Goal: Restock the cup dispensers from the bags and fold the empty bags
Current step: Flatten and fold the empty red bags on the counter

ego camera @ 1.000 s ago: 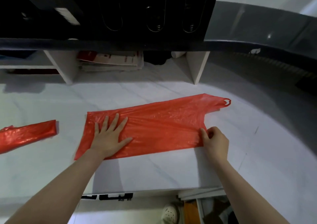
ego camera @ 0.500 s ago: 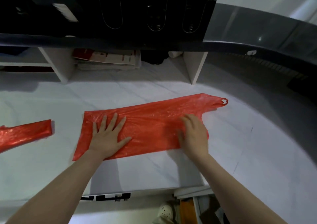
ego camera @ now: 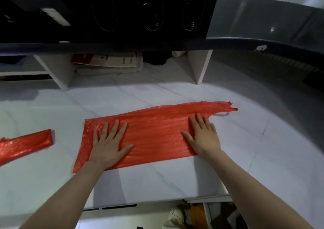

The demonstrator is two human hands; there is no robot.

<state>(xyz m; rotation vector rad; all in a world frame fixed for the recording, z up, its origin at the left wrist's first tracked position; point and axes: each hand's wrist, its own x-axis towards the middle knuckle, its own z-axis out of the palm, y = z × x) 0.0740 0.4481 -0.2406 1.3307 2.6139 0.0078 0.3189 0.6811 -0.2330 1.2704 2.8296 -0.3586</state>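
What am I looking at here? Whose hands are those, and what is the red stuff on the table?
The picture comes from a camera worn on a person's head, looking down, so you see their own arms. There is no robot. The left hand and the right hand lie flat and open on a red plastic bag, pressing it smooth on the white counter. Nothing is gripped. Further left lies a second red bag, already folded narrow. Up at the back hangs a dark cup dispenser.

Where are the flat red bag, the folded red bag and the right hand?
flat red bag (ego camera: 154, 137), head view, middle of the sheet
folded red bag (ego camera: 26, 145), head view, its right half
right hand (ego camera: 204, 137), head view, back of the hand
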